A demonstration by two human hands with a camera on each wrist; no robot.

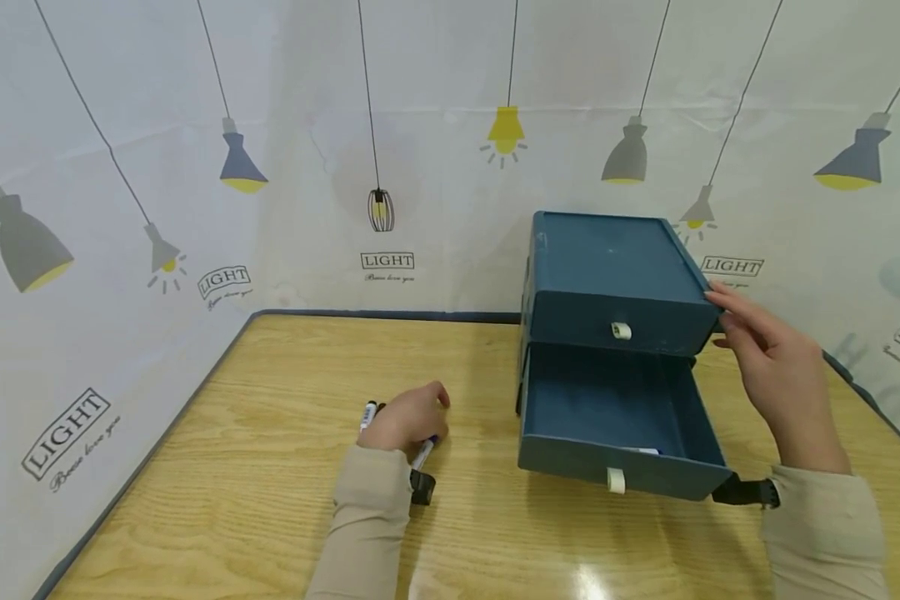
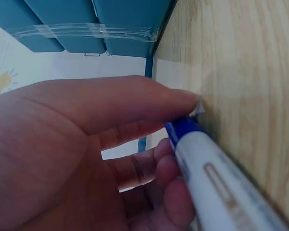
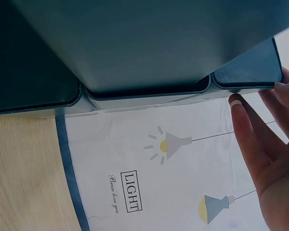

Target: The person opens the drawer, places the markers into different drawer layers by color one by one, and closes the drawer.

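My left hand [image 1: 412,414] is low over the table; in the left wrist view its thumb and curled fingers pinch the blue end of a white marker [image 2: 216,178]. More markers [image 1: 369,414] lie beside that hand, partly hidden by it. A dark blue drawer unit [image 1: 607,254] stands to the right, with a lower drawer [image 1: 592,454] pulled out. Inside the drawer, a small white item [image 1: 647,451] shows just above the front wall. My right hand [image 1: 780,367] touches the unit's upper right corner, its fingers fairly straight.
The wooden table [image 1: 270,500] meets a pale wall covering [image 1: 450,183] printed with lamps. White pull tabs [image 1: 621,331] stick out of the drawer fronts. Clear tape [image 2: 86,31] runs across the unit's stacked sections. A black wrist strap piece [image 1: 742,492] sits by the open drawer's corner.
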